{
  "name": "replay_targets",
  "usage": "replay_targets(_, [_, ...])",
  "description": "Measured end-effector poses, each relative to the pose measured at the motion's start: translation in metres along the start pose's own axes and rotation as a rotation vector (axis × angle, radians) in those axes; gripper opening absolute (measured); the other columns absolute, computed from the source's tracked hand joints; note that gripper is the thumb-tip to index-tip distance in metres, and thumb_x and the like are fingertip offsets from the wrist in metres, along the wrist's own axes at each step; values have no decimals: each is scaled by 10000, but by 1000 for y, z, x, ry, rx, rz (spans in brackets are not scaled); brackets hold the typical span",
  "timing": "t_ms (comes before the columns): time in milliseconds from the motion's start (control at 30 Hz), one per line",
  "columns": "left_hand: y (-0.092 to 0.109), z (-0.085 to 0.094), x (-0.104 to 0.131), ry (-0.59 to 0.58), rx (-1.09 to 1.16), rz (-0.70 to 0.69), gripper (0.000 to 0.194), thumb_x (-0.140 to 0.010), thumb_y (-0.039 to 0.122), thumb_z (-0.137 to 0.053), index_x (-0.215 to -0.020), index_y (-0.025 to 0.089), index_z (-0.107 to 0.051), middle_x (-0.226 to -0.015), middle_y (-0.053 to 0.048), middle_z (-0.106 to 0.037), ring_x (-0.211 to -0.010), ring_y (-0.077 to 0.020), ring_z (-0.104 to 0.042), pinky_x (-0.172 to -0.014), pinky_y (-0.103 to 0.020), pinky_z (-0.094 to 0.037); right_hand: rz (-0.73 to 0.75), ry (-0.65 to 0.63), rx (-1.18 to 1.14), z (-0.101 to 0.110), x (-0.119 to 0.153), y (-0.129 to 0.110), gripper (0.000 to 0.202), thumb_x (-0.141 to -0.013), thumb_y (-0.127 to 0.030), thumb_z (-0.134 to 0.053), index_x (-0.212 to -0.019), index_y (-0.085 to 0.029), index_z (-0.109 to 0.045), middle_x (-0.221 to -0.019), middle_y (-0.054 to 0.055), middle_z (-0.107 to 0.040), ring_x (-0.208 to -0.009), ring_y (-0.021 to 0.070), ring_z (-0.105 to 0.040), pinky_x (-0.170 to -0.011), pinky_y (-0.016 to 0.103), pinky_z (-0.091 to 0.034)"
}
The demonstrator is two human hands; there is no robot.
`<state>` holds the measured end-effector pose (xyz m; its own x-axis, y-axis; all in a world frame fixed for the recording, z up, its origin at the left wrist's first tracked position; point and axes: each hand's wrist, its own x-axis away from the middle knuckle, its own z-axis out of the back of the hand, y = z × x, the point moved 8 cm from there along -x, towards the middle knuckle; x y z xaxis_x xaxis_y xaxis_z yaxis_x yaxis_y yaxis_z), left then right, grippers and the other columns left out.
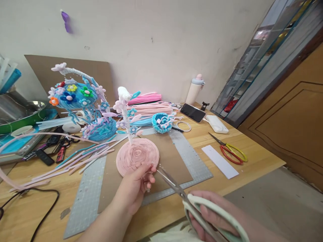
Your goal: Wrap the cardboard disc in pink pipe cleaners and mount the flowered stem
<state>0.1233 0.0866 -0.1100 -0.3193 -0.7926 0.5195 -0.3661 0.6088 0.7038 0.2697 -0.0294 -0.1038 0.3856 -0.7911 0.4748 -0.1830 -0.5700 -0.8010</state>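
Observation:
A round pink base, coiled from fuzzy pipe cleaner, lies on brown cardboard. From its back edge rises a white-wrapped stem with blue, pink and lilac flowers and a white tuft on top. My left hand is at the base's front right rim, thumb and forefinger pinched together. What they pinch is too small to make out. In my right hand are scissors with pale green handles. Their blades point up and left, with the tips just right of my left fingertips.
Beneath the cardboard is a grey cutting mat. Left stand a flowered blue ornament and loose pipe cleaners. Right are a phone, a white strip and red-and-yellow scissors. A blue fuzzy bowl sits behind.

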Motion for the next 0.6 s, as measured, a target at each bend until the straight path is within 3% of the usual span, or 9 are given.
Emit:
replay_targets(167, [4,1,-1,1,-61,-94,187,-727,279,-745,-715,132,-629,-675,5,-664,-432,-34,-529,-357,-110,-371,-20,114,117,-8,-11,-9,638,-665,-781,-628,-797,-175,-477,-627,-18,-598,-402,35,-486,-374,131,-354])
replay_targets(600, [0,-11,5,-41,-178,-89,313,-662,360,-776,-700,159,-538,-683,31,-637,-435,-41,-525,-363,-133,-345,-13,144,136,-11,-22,-10,579,-700,-707,-666,-808,-177,-462,-606,-44,-579,-385,35,-497,-358,129,-341])
